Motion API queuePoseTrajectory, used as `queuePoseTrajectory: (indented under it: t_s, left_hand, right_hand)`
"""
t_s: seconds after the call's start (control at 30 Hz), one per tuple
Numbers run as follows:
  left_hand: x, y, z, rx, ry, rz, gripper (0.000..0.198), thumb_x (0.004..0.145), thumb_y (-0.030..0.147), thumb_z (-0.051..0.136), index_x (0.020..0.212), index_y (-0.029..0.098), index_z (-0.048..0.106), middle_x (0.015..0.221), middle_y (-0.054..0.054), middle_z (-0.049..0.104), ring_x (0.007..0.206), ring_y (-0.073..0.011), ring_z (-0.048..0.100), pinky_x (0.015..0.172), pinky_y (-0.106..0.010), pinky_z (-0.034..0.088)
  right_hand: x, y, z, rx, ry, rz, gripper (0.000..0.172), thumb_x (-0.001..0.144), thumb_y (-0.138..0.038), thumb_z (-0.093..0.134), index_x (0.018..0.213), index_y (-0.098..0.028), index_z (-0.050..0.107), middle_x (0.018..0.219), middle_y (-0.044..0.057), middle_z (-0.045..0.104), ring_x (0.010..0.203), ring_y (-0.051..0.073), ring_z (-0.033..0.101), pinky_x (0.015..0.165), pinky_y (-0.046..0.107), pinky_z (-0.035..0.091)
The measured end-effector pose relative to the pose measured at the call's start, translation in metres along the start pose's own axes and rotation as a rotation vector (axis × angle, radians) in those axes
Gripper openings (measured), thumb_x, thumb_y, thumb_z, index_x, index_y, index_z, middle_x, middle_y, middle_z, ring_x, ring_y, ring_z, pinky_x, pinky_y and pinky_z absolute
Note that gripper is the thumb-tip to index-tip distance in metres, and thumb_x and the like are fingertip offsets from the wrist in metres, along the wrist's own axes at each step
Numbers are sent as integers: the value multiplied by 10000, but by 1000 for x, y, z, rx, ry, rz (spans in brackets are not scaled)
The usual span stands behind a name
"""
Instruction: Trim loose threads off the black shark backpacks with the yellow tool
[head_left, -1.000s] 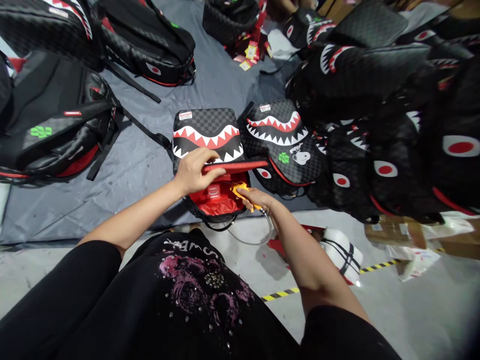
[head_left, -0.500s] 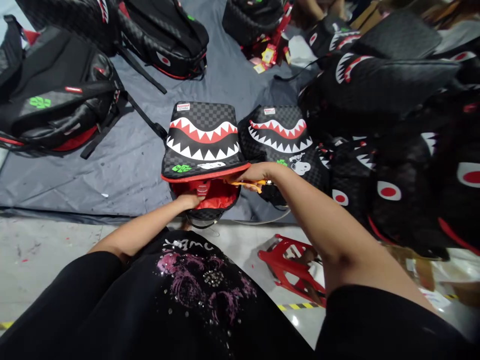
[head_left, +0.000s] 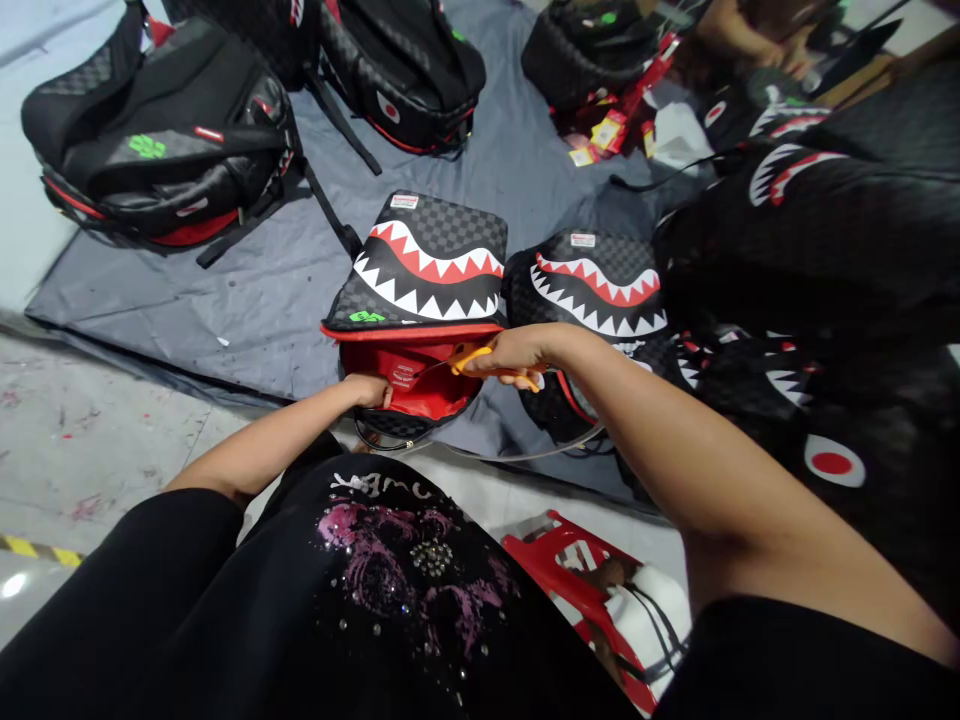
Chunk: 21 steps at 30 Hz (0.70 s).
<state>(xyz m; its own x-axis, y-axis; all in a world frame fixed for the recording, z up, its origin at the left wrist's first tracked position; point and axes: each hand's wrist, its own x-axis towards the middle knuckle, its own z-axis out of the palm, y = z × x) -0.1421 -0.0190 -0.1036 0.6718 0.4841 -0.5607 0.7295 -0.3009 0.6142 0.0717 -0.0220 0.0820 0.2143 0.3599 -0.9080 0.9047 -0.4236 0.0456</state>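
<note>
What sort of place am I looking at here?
Probably a bag workshop or packing area. Many similar shark-mouth backpacks crowd a grey sheet, a bunch of red-and-yellow tags lies among them, and yellow-and-black tape marks the floor.

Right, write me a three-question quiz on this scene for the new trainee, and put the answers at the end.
1. Multiple choice: what does the right hand hold?
A) A shoulder strap
B) An orange tool
C) A white label

2. True or false: the bag at the left hand is closed.

3. Fill the gap: the lining of that bag is coloured ____.

Key:
1. B.
2. False: it is open, with the left hand at its opening.
3. Red.
</note>
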Motion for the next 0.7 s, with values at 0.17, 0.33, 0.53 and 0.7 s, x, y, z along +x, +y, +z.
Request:
queuePoseTrajectory:
  t_s: [0.17, 0.33, 0.53, 0.7]
  left_hand:
    - [-30, 14, 3, 51, 33, 97, 213, 727, 75, 583, 817, 208, 723, 819, -46, 728, 752, -186, 654, 615, -240, 392]
    - [-67, 17, 11, 273, 198, 321, 226, 872, 116, 506, 847, 195, 717, 916, -91, 730, 909, -229, 674, 780, -303, 474]
    - [-91, 27, -40, 251, 1009, 368, 477, 874, 261, 659, 1343, 268, 573, 1427, -99, 544, 1384, -336, 397, 1136, -539, 292]
    - [-53, 27, -108, 21, 1055, 144, 229, 865, 331, 688, 1045, 195, 724, 918, -95, 714, 945, -301, 655, 842, -408, 479]
  right_hand:
    - [0, -2, -7, -16, 27, -184, 513, 976, -557, 511, 677, -152, 611, 587, 47, 562, 525, 136, 551, 504, 246, 431]
    - [1, -1, -1, 20, 61, -268, 540, 1021, -522, 420, 653, -159, 575, 591, 54, 583, 518, 123, 552, 532, 234, 469]
    - [1, 5, 14, 17, 154, -256, 372, 982, -476, 519, 814, -158, 613, 537, 21, 569, 420, 132, 506, 445, 244, 409]
    - [12, 14, 59, -233, 376, -206, 284, 949, -418, 596, 1022, -152, 664, 813, 103, 710, 668, 214, 666, 592, 275, 462]
